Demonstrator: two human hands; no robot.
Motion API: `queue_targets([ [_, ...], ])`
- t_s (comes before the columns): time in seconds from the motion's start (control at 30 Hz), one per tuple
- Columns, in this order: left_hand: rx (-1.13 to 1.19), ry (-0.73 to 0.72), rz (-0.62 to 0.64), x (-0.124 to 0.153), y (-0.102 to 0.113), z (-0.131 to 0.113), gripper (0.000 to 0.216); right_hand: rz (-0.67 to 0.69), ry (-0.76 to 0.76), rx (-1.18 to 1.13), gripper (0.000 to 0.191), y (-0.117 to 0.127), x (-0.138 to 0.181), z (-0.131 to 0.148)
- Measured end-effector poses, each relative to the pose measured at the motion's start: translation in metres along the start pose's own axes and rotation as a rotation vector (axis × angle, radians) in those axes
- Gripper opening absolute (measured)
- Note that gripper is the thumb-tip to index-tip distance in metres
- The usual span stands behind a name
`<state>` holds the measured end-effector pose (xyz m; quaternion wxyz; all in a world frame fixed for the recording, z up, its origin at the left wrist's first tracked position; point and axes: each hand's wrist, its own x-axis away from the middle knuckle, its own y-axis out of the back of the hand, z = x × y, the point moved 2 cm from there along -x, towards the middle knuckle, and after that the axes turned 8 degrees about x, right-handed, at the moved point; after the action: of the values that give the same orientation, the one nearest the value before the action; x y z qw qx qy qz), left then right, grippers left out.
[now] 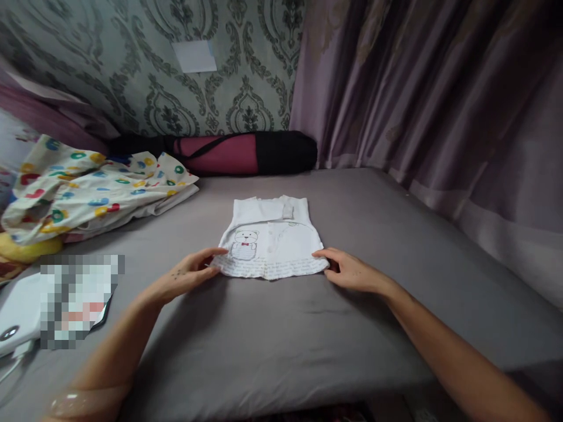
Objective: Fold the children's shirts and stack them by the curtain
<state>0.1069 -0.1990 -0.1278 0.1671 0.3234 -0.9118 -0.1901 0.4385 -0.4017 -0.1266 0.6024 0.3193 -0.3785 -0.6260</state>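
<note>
As fingers pinch, garment lies flat

Garment: small, white, laid flat, right there on the grey sheet!
Bear print: left side, red bow tie showing!
Hem: nearest edge, rows of lettering, slightly wavy!

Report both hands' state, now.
Left hand: closed, holding the near left corner of the white shirt.
Right hand: closed, holding its near right corner.
</note>
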Motion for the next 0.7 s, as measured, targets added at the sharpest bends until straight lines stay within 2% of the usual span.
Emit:
queue_targets([
  [0.1,-0.132,-0.098,0.048,0.002,0.004,0.006,0.053,-0.058,0.055,0.129,0.053,-0.001,0.003,-0.002],
  [0.3,-0.443,-0.379,-0.128,-0.011,-0.001,0.022,0.041,-0.196,0.118,0.355,0.046,-0.006,-0.008,-0.009],
  [0.4,-0.53,-0.456,-0.184,-0.018,0.002,0.029,0.041,-0.269,0.259,0.414,0.053,-0.005,-0.013,-0.011],
  [0.53,-0.525,-0.525,-0.041,-0.022,0.009,0.03,0.033,-0.178,0.435,0.296,0.054,-0.005,-0.019,-0.016],
  [0.63,-0.401,-0.518,0.052,-0.025,0.011,0.025,0.026,-0.136,0.413,0.166,0.049,-0.004,-0.026,-0.02],
  [0.7,-0.28,-0.468,0.042,-0.029,0.011,0.018,0.028,-0.146,0.353,0.055,0.043,-0.001,-0.033,-0.021],
])
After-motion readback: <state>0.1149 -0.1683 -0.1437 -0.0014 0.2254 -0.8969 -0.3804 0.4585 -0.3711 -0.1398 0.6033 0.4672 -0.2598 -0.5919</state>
